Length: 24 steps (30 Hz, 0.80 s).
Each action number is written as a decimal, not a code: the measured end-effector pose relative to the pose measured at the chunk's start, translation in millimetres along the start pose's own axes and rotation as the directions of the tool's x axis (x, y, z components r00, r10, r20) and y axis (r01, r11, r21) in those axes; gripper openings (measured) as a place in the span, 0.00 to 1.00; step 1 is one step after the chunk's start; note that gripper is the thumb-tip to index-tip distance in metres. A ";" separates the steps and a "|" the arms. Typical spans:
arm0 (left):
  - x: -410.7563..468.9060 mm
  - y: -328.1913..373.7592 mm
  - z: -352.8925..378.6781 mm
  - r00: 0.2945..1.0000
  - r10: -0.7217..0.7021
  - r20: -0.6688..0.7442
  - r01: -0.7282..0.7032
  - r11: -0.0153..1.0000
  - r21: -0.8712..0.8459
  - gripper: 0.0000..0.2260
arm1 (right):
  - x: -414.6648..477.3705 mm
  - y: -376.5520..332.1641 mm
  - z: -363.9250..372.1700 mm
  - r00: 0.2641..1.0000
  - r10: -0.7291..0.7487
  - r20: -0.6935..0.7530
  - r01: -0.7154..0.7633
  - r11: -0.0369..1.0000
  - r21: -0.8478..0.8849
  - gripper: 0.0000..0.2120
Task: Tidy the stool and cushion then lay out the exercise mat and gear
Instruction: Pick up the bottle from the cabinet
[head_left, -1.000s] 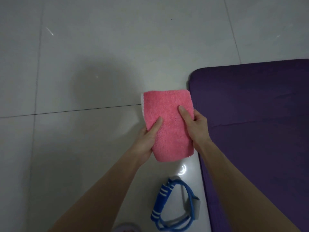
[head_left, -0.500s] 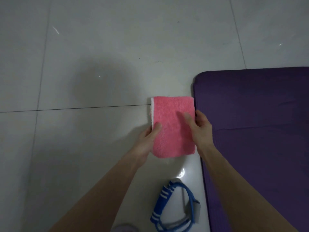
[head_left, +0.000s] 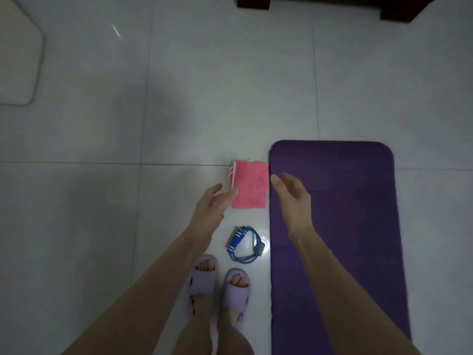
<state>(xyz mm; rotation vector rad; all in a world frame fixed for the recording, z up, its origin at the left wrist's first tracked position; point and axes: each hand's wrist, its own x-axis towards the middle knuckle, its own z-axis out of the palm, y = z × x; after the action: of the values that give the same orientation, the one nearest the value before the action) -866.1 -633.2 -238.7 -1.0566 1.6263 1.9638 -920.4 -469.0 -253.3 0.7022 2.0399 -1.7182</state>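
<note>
The towel [head_left: 252,187] lies folded on the floor, just left of the mat [head_left: 358,226], past the rope [head_left: 244,244]. My left hand [head_left: 213,203] and right hand [head_left: 294,198] are spread, one each side, holding nothing. I should lift them straight up and not bump it.

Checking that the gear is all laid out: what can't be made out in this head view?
Head view:
- Dark furniture: cut off by top edge, type unclear.
- Pale pad: cut off by left edge.
- Mat: near end hidden by right arm and bottom edge.
- Blue gear: too small, blurred to identify.
</note>
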 end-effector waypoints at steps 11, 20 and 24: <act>-233.6 139.3 -16.5 0.985 0.163 -0.049 -0.163 0.987 0.002 0.24 | -188.7 -194.0 -11.2 0.995 -0.049 0.083 0.049 0.999 0.005 0.20; -312.3 174.9 -58.0 0.938 0.307 -0.164 -0.327 0.938 -0.113 0.21 | -281.2 -267.7 13.8 0.965 -0.171 0.198 0.180 0.983 -0.030 0.17; -337.9 187.1 -105.8 0.891 0.346 -0.293 -0.400 0.904 -0.152 0.20 | -312.3 -293.3 55.7 0.922 -0.225 0.315 0.253 0.966 -0.051 0.14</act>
<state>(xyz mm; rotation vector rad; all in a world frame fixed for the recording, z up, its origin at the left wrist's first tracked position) -746.6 -724.8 132.3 -1.1907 1.9154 2.3736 -846.3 -601.5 151.2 0.1448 2.0284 -1.7227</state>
